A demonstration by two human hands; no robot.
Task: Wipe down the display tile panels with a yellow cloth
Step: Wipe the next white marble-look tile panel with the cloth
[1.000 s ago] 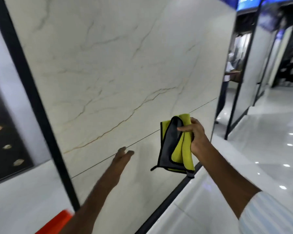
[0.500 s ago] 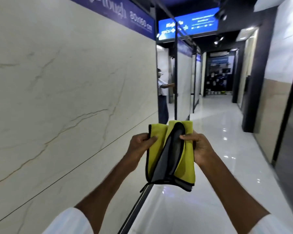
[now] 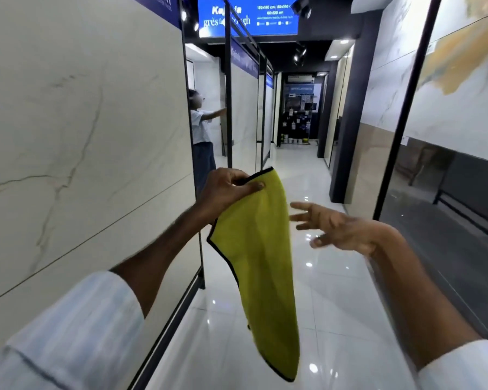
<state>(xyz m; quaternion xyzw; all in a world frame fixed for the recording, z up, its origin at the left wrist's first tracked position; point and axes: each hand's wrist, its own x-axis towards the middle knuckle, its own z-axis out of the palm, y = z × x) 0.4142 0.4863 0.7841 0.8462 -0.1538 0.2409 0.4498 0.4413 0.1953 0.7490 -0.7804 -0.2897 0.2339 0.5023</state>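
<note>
Progress-wise, imo nothing's getting wiped rn, the cloth is mid-air and off the wall. Far left of the cloth is the big tile panel: cream marble-look w/ thin brownish veins, smooth and semi-glossy, one fine joint line across it, black metal trim on the edge. It looks clean to me, but I can't tell from this if it's been done. At the cloth's top edge the left hand pinches it, one digit flat across the front and the rest curled over the hem. The yellow cloth hangs unfolded below that pinch, a long floppy drape, fuzzy microfibre-ish, thin black piping all round, touching neither panel nor floor. Just right of the cloth, near but not touching it, the right hand is spread, fingers apart, holding nothing. Behind the cloth is a shiny white floor w/ light glints, plus more tall panels in black frames. Far right of the cloth there's another panel, white w/ gold-ish streaks. So prob plenty left, several panels and none being touched atm.
</note>
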